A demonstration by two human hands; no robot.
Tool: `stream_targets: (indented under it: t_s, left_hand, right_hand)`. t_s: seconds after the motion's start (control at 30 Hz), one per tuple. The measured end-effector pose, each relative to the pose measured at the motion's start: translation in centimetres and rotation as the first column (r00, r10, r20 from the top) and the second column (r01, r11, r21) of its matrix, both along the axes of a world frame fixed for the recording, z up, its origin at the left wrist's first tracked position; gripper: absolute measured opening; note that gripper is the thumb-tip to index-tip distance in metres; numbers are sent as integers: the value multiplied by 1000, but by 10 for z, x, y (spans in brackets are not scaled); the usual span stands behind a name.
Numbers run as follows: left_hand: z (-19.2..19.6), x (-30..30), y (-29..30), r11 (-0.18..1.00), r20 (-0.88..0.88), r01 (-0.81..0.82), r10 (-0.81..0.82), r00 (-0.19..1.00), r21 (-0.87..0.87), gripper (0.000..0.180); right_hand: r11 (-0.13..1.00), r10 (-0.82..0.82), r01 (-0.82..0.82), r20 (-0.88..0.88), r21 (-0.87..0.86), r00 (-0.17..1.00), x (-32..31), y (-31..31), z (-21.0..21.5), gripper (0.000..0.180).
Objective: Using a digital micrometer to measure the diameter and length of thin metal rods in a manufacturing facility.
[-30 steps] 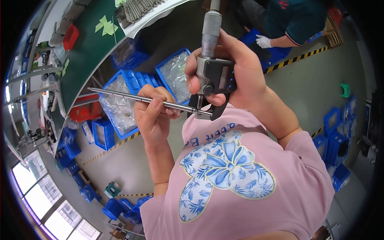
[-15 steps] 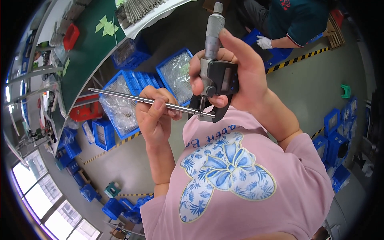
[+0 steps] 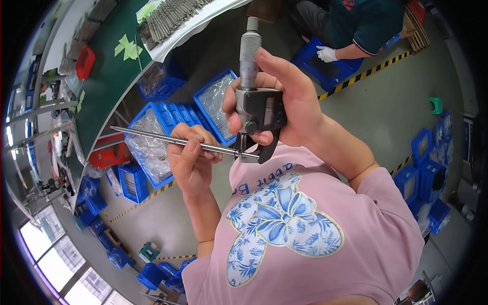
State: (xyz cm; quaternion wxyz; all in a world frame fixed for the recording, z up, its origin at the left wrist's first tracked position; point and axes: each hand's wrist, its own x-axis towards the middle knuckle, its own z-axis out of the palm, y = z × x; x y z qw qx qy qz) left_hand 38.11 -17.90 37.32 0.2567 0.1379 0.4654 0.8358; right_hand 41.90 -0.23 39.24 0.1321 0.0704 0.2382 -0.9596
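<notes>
A digital micrometer with a grey barrel and a dark frame is held upright in my right hand. The fingers wrap round its body, and the thumb lies near the thimble at the top. My left hand pinches a long thin metal rod between thumb and fingers. The rod slants from upper left to lower right, and its right end lies in the micrometer's jaw opening. Whether the spindle presses on it I cannot tell.
Blue crates with plastic-wrapped contents stand beyond my left hand, beside a green-topped workbench. Many metal rods lie on white sheeting at the bench's far end. A co-worker's gloved hand rests by a blue crate at the upper right.
The micrometer and my right hand have shifted left and slightly down in the picture. My left hand and the rod sit a little lower, with both grips kept.
</notes>
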Motion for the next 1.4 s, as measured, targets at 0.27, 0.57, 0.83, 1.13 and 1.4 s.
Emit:
stream_targets:
  t_s: [0.27, 0.57, 0.83, 1.13, 1.4]
  left_hand:
    - [5, 0, -8, 991, 131, 42, -58, 990, 125, 16]
    - [22, 22, -37, 771, 416, 405, -616, 669, 491, 22]
    - [15, 22, -49, 678, 423, 408, -715, 556, 611, 22]
    - [3, 18, -52, 846, 607, -294, -44, 793, 446, 41]
    - [-23, 25, 10, 954, 51, -256, 252, 967, 154, 27]
  right_hand:
    - [992, 6, -5, -2, 122, 1000, -3, 14, -4, 71]
    - [801, -265, 219, 0, 557, 964, -57, 20, -66, 28]
    - [865, -156, 167, -62, 474, 986, -52, 22, -63, 26]
    - [843, -380, 367, -49, 394, 924, -22, 5, -50, 25]
    - [855, -345, 337, -53, 394, 937, 12, -25, -13, 25]
